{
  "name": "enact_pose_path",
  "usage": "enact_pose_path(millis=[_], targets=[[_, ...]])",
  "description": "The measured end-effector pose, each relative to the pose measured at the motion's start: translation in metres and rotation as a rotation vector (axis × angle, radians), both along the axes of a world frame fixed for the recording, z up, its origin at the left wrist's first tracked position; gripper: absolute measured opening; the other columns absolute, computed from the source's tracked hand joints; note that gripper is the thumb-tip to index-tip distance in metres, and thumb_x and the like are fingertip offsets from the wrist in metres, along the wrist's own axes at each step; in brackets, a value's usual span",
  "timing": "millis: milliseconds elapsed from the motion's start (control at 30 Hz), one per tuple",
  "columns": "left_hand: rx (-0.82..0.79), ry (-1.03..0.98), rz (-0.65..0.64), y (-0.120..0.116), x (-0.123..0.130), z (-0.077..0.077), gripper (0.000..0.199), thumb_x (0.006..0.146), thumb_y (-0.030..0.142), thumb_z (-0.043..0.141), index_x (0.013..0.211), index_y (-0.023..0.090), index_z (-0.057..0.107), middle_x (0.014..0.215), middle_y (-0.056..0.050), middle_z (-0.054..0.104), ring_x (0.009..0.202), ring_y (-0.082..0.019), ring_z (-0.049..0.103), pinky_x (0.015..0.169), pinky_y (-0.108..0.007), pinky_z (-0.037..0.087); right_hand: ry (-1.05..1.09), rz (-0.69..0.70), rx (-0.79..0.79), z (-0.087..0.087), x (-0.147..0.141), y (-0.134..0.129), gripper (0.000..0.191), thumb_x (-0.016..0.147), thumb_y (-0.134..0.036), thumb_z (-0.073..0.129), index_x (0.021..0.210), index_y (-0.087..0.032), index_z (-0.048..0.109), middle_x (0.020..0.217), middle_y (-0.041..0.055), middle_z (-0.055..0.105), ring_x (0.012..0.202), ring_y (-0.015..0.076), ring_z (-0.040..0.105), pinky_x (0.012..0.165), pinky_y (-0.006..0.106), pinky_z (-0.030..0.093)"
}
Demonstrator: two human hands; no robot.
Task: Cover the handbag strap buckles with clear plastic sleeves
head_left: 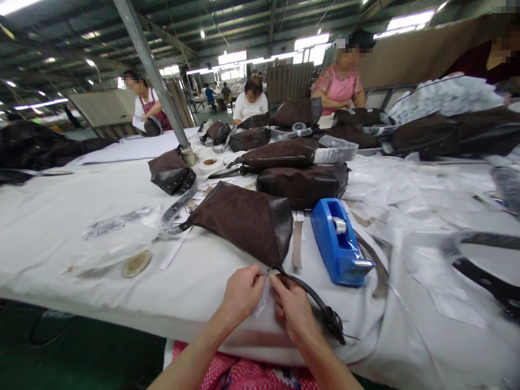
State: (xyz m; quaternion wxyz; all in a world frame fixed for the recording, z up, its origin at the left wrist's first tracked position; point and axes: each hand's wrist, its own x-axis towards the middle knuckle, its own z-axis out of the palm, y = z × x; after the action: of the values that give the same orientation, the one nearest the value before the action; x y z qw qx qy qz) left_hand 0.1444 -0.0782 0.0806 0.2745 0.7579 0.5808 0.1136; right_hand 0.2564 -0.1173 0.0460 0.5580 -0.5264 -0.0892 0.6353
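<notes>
A dark brown bag [239, 219] with black leather ends lies on the white-covered table just beyond my hands. Both hands meet at its near corner, where a black strap [311, 292] begins and runs off to the right, ending in a bunched tip. My left hand [245, 290] is closed in a pinch on a small piece of clear plastic wrap [264, 300], which hangs between the hands. My right hand [290, 300] is closed at the strap's attached end; its fingers partly hide what they grip.
A blue tape dispenser [341, 244] stands right of the bag. More brown bags [303, 181] lie behind it. Clear plastic bags [122, 235] and a roll of tape [137, 264] are at left. A metal post [156, 76] rises beyond. Several people work across the table.
</notes>
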Motion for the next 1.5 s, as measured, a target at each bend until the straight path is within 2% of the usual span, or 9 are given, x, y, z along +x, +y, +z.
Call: enact_pose_path(millis=[167,300,367,667,867,1000,1100,1300,1500], targets=[[0.128,0.246,-0.053,-0.007,-0.001,-0.001,0.021,0.091,0.021,0.042,0.08,0.019,0.06,0.079,-0.004,0.066,0.074,-0.019,0.059,0.061,-0.027,0.03,0.133,-0.033,-0.005,0.012,0.007,-0.016,0.052,0.038,-0.041,0.091,0.07,-0.012,0.061,0.061,-0.0021,0.06,0.038,-0.0019,0.027,0.031,0.01,0.015],[0.163,0.253,-0.089,-0.012,0.0,-0.003,0.02,0.091,0.017,0.04,0.08,0.019,0.056,0.079,-0.005,0.064,0.075,-0.019,0.059,0.063,-0.028,0.03,0.224,-0.054,-0.013,0.016,0.01,-0.02,0.056,0.037,-0.032,0.091,0.084,-0.009,0.072,0.087,0.0125,0.072,0.055,0.006,0.052,0.037,0.011,0.034],[0.157,0.184,-0.08,-0.013,-0.001,-0.006,0.019,0.09,0.016,0.041,0.076,0.019,0.053,0.075,-0.004,0.062,0.072,-0.019,0.057,0.063,-0.029,0.03,0.245,-0.06,-0.011,0.015,0.008,-0.02,0.056,0.039,-0.031,0.091,0.088,-0.01,0.073,0.095,0.0148,0.072,0.059,0.0079,0.055,0.04,0.013,0.039],[0.036,-0.251,-0.012,-0.018,-0.009,-0.015,0.02,0.086,0.02,0.04,0.067,0.02,0.043,0.065,0.0,0.051,0.065,-0.015,0.049,0.062,-0.026,0.032,0.2,-0.085,-0.003,0.007,-0.005,-0.018,0.05,0.038,-0.033,0.092,0.08,-0.013,0.074,0.09,0.0065,0.069,0.057,0.0065,0.051,0.035,0.012,0.034],[-0.06,-0.496,0.072,-0.025,-0.007,-0.013,0.003,0.082,0.019,0.045,0.084,0.02,0.048,0.062,0.005,0.05,0.06,-0.012,0.048,0.06,-0.023,0.032,0.226,-0.099,0.002,0.006,-0.009,-0.015,0.05,0.04,-0.029,0.093,0.081,-0.013,0.07,0.069,-0.0017,0.06,0.052,0.0039,0.047,0.034,0.011,0.032],[-0.184,-0.688,0.2,-0.027,-0.006,-0.026,0.012,0.076,0.022,0.05,0.086,0.02,0.044,0.057,0.008,0.045,0.053,-0.01,0.045,0.053,-0.02,0.033,0.41,-0.052,-0.042,0.002,-0.011,-0.008,0.043,0.044,-0.023,0.091,0.074,-0.013,0.062,0.057,-0.0076,0.05,0.041,-0.0008,0.035,0.031,0.008,0.023],[-0.366,-0.849,0.282,-0.026,-0.006,-0.039,0.022,0.073,0.033,0.054,0.088,0.02,0.045,0.061,0.005,0.053,0.051,-0.011,0.05,0.049,-0.021,0.035,0.479,-0.002,-0.054,-0.002,-0.012,-0.003,0.042,0.047,-0.019,0.09,0.073,-0.014,0.057,0.05,-0.0117,0.042,0.036,-0.0029,0.022,0.03,0.009,0.014],[-0.372,-0.746,0.239,-0.022,-0.005,-0.042,0.03,0.07,0.045,0.057,0.064,0.016,0.054,0.06,-0.001,0.056,0.056,-0.012,0.05,0.052,-0.022,0.038,0.454,-0.086,-0.048,-0.008,-0.015,0.005,0.044,0.045,-0.019,0.088,0.068,-0.018,0.05,0.045,-0.013,0.038,0.035,-0.0004,0.025,0.031,0.012,0.015],[-0.287,-0.749,0.219,-0.015,-0.003,-0.044,0.034,0.073,0.051,0.054,0.07,0.017,0.058,0.068,-0.002,0.063,0.069,-0.018,0.057,0.066,-0.026,0.045,0.411,-0.182,-0.039,-0.007,-0.021,0.005,0.036,0.047,-0.019,0.084,0.071,-0.015,0.058,0.048,-0.0082,0.048,0.037,0.0014,0.035,0.033,0.013,0.018]])
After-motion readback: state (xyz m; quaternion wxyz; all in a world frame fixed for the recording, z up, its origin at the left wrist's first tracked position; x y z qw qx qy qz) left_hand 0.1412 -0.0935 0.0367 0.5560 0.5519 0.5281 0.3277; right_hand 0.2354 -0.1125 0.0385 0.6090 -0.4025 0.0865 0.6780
